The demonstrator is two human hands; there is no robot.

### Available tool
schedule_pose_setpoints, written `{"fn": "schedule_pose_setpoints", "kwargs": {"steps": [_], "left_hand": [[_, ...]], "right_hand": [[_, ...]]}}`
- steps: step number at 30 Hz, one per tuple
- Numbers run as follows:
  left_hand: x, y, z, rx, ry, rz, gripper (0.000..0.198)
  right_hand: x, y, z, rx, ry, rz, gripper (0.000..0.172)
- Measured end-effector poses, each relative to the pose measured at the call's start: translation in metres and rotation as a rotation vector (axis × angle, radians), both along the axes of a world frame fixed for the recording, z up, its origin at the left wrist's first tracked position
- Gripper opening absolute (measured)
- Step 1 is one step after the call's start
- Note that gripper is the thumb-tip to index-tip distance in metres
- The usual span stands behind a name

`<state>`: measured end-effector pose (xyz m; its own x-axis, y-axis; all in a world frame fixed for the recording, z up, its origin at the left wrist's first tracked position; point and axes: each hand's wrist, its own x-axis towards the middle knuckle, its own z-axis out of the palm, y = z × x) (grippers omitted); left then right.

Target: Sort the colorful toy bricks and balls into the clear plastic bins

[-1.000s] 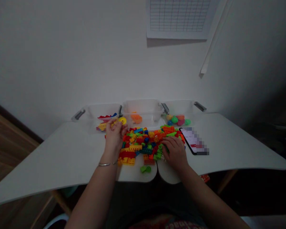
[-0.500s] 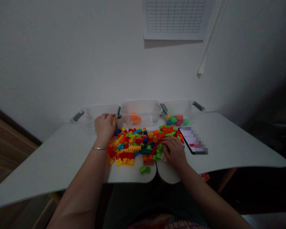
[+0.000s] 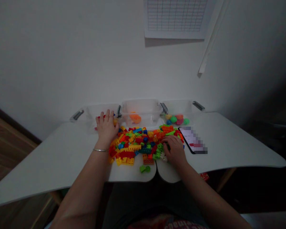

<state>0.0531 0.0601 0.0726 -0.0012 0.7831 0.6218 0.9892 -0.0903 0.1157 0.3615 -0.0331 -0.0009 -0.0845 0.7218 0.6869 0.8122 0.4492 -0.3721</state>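
Note:
My left hand [image 3: 106, 127] is over the front of the left clear bin [image 3: 90, 111], its fingers spread and nothing seen in them. Red, blue and yellow pieces show around its fingertips. A silver bangle is on that wrist. Below and between both hands lies a pile of toy building bricks [image 3: 128, 154] in yellow, red, orange, green and blue. At the pile's right side rests my right hand [image 3: 175, 149], loosely curved, thumb apart from the fingers, beside green bricks [image 3: 159, 149]. I see nothing gripped in it, though its fingertips are partly hidden among the bricks.
The middle clear bin [image 3: 141, 106] holds an orange piece [image 3: 135, 118]. In the right bin [image 3: 181, 105] are several coloured balls [image 3: 173, 119]. A phone [image 3: 192, 140] lies right of the pile. Two green bricks [image 3: 145, 169] sit near the white table's [image 3: 228, 143] front edge.
My left hand has moved slightly forward over the left bin, and its bent fingers have spread open, uncovering red pieces there. My right hand stays nearly still.

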Motion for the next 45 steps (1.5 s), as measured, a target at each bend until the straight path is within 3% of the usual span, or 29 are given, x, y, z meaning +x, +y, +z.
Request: {"fn": "schedule_pose_setpoints", "kwargs": {"steps": [4,12,19,34,39,45], "left_hand": [[0.016,-0.020,-0.001,0.013,-0.021,0.005,0.060],[0.048,-0.056,-0.027,-0.005,-0.021,-0.197,0.041],[0.042,-0.055,-0.040,0.005,-0.008,-0.272,0.031],[0.041,-0.047,-0.049,0.001,0.009,-0.385,0.026],[0.042,-0.049,-0.048,-0.023,0.010,-0.377,0.027],[0.042,-0.051,-0.046,-0.033,-0.010,-0.368,0.026]], "right_hand": [[0.000,0.002,-0.002,0.026,-0.012,-0.013,0.015],[-0.002,0.011,0.000,0.060,-0.035,-0.008,0.015],[-0.003,0.014,-0.001,0.052,-0.064,-0.016,0.015],[-0.007,0.004,0.002,0.052,-0.112,-0.037,0.018],[-0.001,0.011,0.015,0.033,-0.116,-0.149,0.026],[0.012,0.042,0.025,-0.066,-0.180,-0.323,0.035]]}}
